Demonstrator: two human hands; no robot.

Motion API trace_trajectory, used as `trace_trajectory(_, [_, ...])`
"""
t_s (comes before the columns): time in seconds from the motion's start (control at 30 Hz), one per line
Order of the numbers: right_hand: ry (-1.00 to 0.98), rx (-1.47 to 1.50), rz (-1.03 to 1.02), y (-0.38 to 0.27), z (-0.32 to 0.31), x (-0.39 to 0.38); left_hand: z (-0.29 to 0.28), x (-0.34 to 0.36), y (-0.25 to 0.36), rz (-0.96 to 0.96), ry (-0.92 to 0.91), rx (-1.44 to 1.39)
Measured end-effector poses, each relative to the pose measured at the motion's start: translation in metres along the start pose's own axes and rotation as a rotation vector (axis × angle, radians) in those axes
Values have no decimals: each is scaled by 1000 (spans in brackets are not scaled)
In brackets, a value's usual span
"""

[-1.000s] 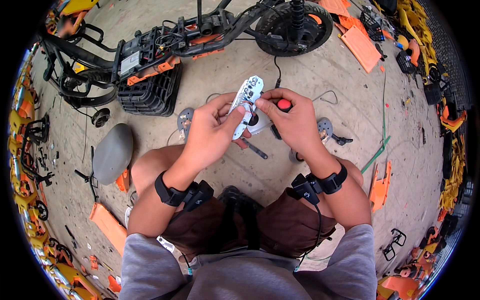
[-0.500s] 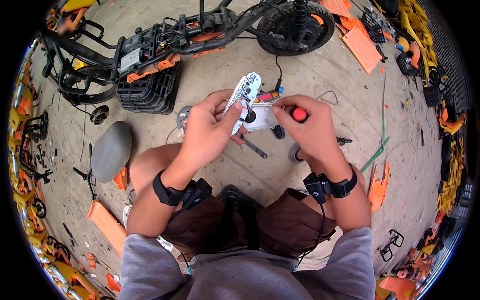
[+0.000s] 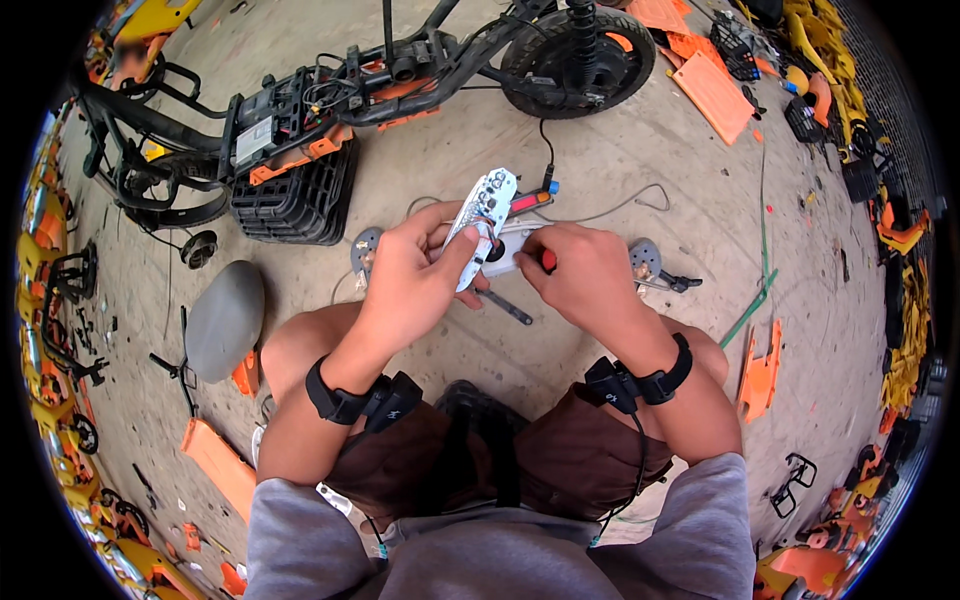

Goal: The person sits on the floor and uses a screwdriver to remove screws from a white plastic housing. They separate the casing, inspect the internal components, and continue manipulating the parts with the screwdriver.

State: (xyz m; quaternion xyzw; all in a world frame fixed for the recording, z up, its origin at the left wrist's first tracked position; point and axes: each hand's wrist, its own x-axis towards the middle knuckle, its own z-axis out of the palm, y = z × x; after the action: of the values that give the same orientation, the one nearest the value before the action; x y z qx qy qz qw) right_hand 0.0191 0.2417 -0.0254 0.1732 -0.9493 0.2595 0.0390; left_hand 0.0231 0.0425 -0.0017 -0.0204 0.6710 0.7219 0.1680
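Observation:
My left hand (image 3: 415, 280) grips a narrow white circuit board (image 3: 492, 195) with small components and wires, tilted upright over a white housing (image 3: 510, 243) with a dark round hole. My right hand (image 3: 585, 270) is closed round a red-handled tool (image 3: 548, 260), its fingertips at the housing's right side; the tool's tip is hidden. Just behind the board lies a red, blue-ended object (image 3: 530, 199) with a dark cable. A dark flat bar (image 3: 505, 305) lies below the housing, between my hands.
A stripped scooter frame (image 3: 400, 80) lies ahead over a black crate (image 3: 290, 200). A grey seat (image 3: 225, 320) is at left, orange panels (image 3: 710, 95) lie at upper right and lower left, and yellow body parts line both sides.
My right hand moved away rightward from the board, then came down and inward to the housing's right side. The board, in my left hand, has shifted slightly lower.

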Motion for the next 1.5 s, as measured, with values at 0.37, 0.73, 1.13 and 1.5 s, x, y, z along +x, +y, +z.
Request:
trace_trajectory(0.37, [210, 209, 39, -7, -5, 3, 3, -1, -4, 57, 5, 66])
trace_trajectory(0.73, [247, 580, 7, -14, -8, 6, 1, -3, -2, 41, -71, 22])
trace_trajectory(1.13, [233, 614, 79, -18, -7, 7, 2, -4, -1, 52, -70, 8])
trace_trajectory(1.5, [62, 785, 395, -15, -11, 10, 6, -6, -7, 162, -11, 195])
